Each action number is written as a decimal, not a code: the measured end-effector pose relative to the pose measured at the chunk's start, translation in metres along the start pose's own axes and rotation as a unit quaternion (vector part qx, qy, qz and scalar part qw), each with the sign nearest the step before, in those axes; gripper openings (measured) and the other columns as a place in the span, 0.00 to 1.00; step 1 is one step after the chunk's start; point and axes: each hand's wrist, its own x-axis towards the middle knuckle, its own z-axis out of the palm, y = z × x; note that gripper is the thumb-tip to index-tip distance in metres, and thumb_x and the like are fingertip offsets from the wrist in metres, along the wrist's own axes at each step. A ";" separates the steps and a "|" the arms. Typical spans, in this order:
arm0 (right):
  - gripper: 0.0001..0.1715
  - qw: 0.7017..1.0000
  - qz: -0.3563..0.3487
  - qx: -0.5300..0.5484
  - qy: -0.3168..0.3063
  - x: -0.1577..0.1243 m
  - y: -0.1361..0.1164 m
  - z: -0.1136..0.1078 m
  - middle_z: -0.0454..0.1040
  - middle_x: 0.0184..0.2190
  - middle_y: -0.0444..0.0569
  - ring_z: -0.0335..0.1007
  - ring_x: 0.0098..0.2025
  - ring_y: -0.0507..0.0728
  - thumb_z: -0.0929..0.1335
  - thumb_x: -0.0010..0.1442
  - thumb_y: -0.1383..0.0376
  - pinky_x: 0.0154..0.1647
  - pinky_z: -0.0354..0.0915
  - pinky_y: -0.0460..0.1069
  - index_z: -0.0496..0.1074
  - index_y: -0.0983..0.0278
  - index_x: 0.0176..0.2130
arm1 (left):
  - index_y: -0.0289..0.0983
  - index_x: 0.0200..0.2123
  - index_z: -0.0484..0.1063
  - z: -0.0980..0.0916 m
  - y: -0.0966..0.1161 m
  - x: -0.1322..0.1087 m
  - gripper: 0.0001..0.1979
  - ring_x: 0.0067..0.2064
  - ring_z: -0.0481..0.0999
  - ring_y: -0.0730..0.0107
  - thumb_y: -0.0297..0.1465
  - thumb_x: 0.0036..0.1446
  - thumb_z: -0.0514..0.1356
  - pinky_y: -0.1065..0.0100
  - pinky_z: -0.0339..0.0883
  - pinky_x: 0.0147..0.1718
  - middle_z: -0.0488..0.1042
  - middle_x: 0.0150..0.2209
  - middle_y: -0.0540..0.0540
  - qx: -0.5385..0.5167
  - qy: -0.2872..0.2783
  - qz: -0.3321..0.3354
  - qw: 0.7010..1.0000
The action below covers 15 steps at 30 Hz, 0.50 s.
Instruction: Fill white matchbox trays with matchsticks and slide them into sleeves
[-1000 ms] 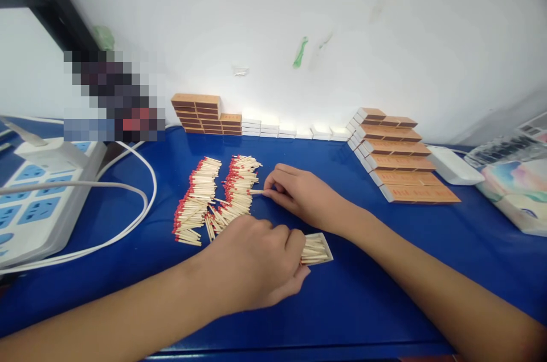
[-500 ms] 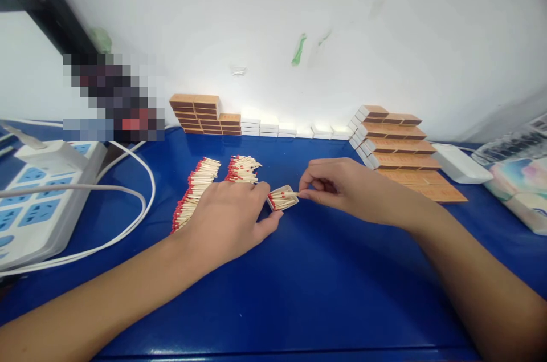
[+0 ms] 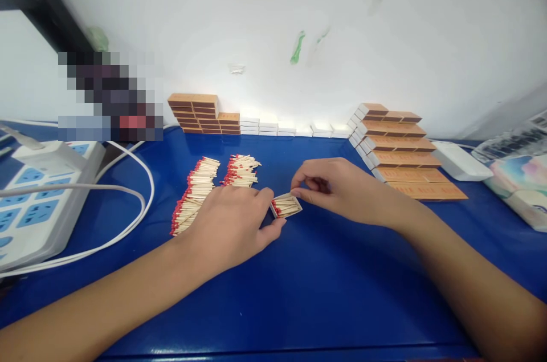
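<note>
My left hand grips a small open matchbox tray between thumb and fingers, just above or on the blue table. Inside the tray lie several matches, red heads toward my left hand. My right hand is closed in a pinch, its fingertips at the tray's upper right corner; whatever they hold there is hidden. Behind and left of my left hand a long row of loose red-headed matches is spread out. A smaller pile of matches sits to its right.
Brown matchboxes are stacked by the wall at left, with white trays beside them. A stepped stack of brown matchboxes stands right. A power strip with white cables lies left; a white adapter and a pack lie right.
My right fingertips have moved slightly left, over the tray's edge, and the match end seen at them before is no longer visible. The tray has turned a little and shifted right with my left hand.
</note>
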 end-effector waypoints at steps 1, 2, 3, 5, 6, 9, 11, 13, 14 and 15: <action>0.08 1.000 0.009 0.011 0.016 0.001 0.001 0.002 0.70 0.26 0.41 0.63 0.28 0.52 0.70 0.69 0.60 0.29 0.57 0.49 0.79 0.60 0.38 | 0.43 0.45 0.77 -0.001 0.002 -0.001 0.16 0.36 0.85 0.50 0.46 0.70 0.57 0.57 0.68 0.31 0.83 0.33 0.49 -0.003 -0.008 0.007 1.000; 0.08 0.999 0.016 0.022 0.033 0.003 0.003 0.005 0.70 0.26 0.41 0.63 0.27 0.51 0.71 0.69 0.60 0.29 0.57 0.49 0.79 0.60 0.38 | 0.42 0.45 0.77 -0.001 0.005 -0.002 0.16 0.36 0.85 0.50 0.46 0.69 0.57 0.57 0.69 0.31 0.83 0.34 0.48 -0.008 -0.011 0.015 1.000; 0.08 0.998 0.021 0.032 0.052 0.006 0.004 0.009 0.70 0.26 0.41 0.63 0.27 0.51 0.71 0.68 0.59 0.29 0.58 0.49 0.79 0.60 0.38 | 0.42 0.45 0.78 -0.001 0.008 -0.004 0.16 0.36 0.85 0.50 0.46 0.69 0.57 0.57 0.69 0.30 0.83 0.33 0.48 -0.012 -0.019 0.028 0.999; 0.08 0.995 0.020 0.045 0.081 0.012 0.008 0.020 0.70 0.27 0.42 0.63 0.27 0.51 0.72 0.68 0.60 0.29 0.59 0.49 0.79 0.61 0.38 | 0.41 0.43 0.77 -0.001 0.015 -0.009 0.15 0.34 0.85 0.51 0.44 0.69 0.58 0.58 0.69 0.29 0.83 0.33 0.49 -0.020 -0.031 0.076 0.996; 0.07 0.995 0.013 0.049 0.090 0.016 0.010 0.026 0.70 0.27 0.42 0.63 0.28 0.51 0.72 0.67 0.61 0.30 0.60 0.49 0.79 0.61 0.38 | 0.41 0.43 0.77 0.000 0.018 -0.012 0.14 0.33 0.85 0.51 0.44 0.69 0.58 0.58 0.68 0.28 0.83 0.32 0.49 -0.020 -0.030 0.097 0.995; 0.05 0.993 -0.019 0.047 0.102 0.028 0.013 0.045 0.72 0.30 0.42 0.65 0.30 0.51 0.73 0.66 0.62 0.32 0.62 0.49 0.79 0.62 0.41 | 0.40 0.41 0.76 0.004 0.025 -0.020 0.14 0.30 0.83 0.54 0.44 0.69 0.58 0.58 0.67 0.25 0.81 0.30 0.50 -0.031 -0.042 0.152 0.987; 0.07 0.992 -0.035 0.037 0.117 0.036 0.012 0.054 0.72 0.32 0.43 0.65 0.31 0.51 0.74 0.66 0.63 0.34 0.63 0.49 0.79 0.63 0.44 | 0.39 0.41 0.75 0.007 0.028 -0.023 0.15 0.29 0.83 0.55 0.44 0.69 0.59 0.59 0.66 0.23 0.81 0.30 0.50 -0.041 -0.045 0.192 0.979; 0.08 0.990 -0.045 0.033 0.132 0.043 0.009 0.061 0.72 0.32 0.43 0.65 0.31 0.52 0.75 0.66 0.64 0.35 0.63 0.49 0.79 0.63 0.45 | 0.38 0.41 0.75 0.010 0.030 -0.024 0.15 0.29 0.83 0.56 0.44 0.69 0.59 0.59 0.64 0.21 0.80 0.30 0.50 -0.042 -0.035 0.219 0.974; 0.07 0.989 -0.051 0.033 0.137 0.046 0.008 0.063 0.72 0.32 0.43 0.65 0.32 0.52 0.74 0.66 0.64 0.36 0.63 0.49 0.79 0.62 0.45 | 0.38 0.40 0.75 0.011 0.030 -0.024 0.15 0.28 0.82 0.56 0.44 0.69 0.58 0.59 0.64 0.21 0.80 0.29 0.50 -0.041 -0.027 0.225 0.973; 0.05 0.988 -0.058 0.032 0.141 0.049 0.006 0.065 0.72 0.32 0.43 0.65 0.32 0.52 0.74 0.66 0.65 0.36 0.63 0.49 0.79 0.62 0.44 | 0.38 0.40 0.75 0.012 0.030 -0.024 0.16 0.28 0.82 0.57 0.44 0.69 0.58 0.59 0.63 0.20 0.80 0.28 0.50 -0.040 -0.020 0.229 0.972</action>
